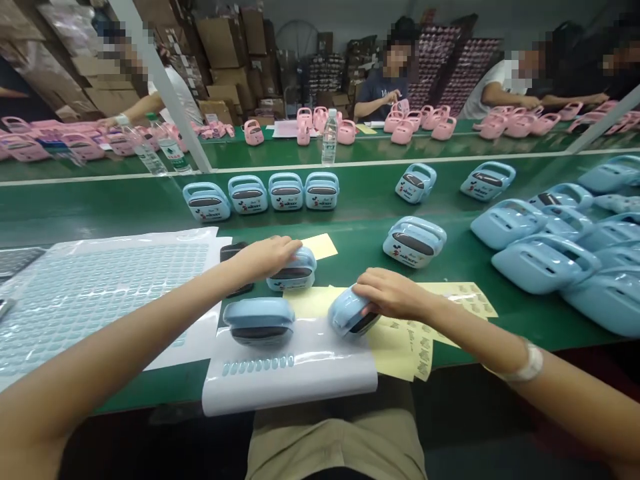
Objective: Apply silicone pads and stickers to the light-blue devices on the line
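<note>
Where it sits: long green-topped assembly desk (120,213), cardboard cartons (220,43) stacked behind, and a second run of pink cases (425,123) with a co-worker (385,93) beyond.

Layout why: looks set for reach. Slotted blue cases (545,257) are heaped right, printed blue cases (260,193) sit in a neat row past the hands, so the two lots stay apart.

Supplies: clear sheet of blue stickers (100,293) at left, yellow label sheets (400,347) at right, both within easy arm span.

Work pad: white pad (295,380) at the desk edge, a row of blue oval stickers (257,363) along it, a third case (259,321) lying on it.

Left hand (267,259): arm reaching in, palm down, fingers curved over the left case (295,275), holding it.

Right hand (393,295): wrist turned in, narrow wrap on the tilted right case (347,312), its edge on the pad, probably tipped for access.
</note>
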`<control>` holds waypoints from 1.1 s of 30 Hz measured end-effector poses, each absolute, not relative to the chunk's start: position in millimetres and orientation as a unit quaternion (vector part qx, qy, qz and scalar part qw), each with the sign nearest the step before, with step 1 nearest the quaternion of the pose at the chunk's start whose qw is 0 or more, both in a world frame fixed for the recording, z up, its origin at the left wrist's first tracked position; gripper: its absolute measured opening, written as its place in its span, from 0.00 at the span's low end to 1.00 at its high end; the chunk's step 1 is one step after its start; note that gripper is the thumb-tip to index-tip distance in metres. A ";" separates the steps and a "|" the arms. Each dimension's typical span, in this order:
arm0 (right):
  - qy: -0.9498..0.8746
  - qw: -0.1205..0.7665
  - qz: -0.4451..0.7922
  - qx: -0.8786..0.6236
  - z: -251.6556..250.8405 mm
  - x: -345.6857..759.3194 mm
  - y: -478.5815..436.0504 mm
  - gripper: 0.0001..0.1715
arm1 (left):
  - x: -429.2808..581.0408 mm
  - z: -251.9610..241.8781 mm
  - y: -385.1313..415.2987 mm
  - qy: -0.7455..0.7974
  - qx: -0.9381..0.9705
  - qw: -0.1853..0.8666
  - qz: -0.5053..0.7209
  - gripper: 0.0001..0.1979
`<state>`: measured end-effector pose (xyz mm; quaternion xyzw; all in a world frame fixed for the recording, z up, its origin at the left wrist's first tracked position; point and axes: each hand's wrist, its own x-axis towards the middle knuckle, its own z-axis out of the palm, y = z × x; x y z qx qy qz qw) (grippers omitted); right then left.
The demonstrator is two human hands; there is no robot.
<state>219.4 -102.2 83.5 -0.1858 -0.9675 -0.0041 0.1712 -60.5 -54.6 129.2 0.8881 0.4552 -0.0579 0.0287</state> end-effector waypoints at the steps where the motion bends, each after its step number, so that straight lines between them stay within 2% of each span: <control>1: -0.961 0.178 0.042 -0.207 80.7 214.1 -96.0 0.29 | -59.7 125.6 -44.6 0.468 0.881 0.033 -0.058 0.20; 5: -0.846 0.281 0.250 -0.376 97.1 214.4 -53.1 0.24 | -74.2 135.1 -0.1 0.522 0.850 0.065 -0.020 0.19; 7: -0.794 0.328 0.281 -0.427 116.0 222.8 -29.7 0.26 | -86.8 151.3 17.3 0.535 0.839 0.096 0.005 0.20; 11: -0.742 0.343 0.345 -0.461 145.8 238.3 1.9 0.32 | -103.2 180.7 31.1 0.514 0.834 0.185 0.077 0.28; 15: -0.714 0.345 0.390 -0.469 157.0 243.5 14.0 0.31 | -101.9 193.2 34.3 0.477 0.823 0.267 0.152 0.32; 18: -0.700 0.365 0.399 -0.466 168.8 250.7 24.5 0.28 | -91.7 201.6 42.4 0.470 0.802 0.319 0.184 0.30; 22: -0.688 0.426 0.367 -0.459 201.3 273.9 51.3 0.23 | -64.5 226.1 58.8 0.451 0.771 0.388 0.227 0.25; 26: -0.698 0.484 0.233 -0.474 228.5 300.3 83.1 0.14 | -17.0 255.8 79.2 0.370 0.850 0.323 0.190 0.19; 30: -0.721 0.395 0.046 -0.567 221.9 319.8 113.1 0.07 | 39.2 257.3 108.3 0.340 0.903 0.205 0.166 0.17; 33: -0.734 0.332 0.024 -0.592 199.5 332.8 134.2 0.08 | 73.6 235.9 134.3 0.354 0.904 0.149 0.187 0.18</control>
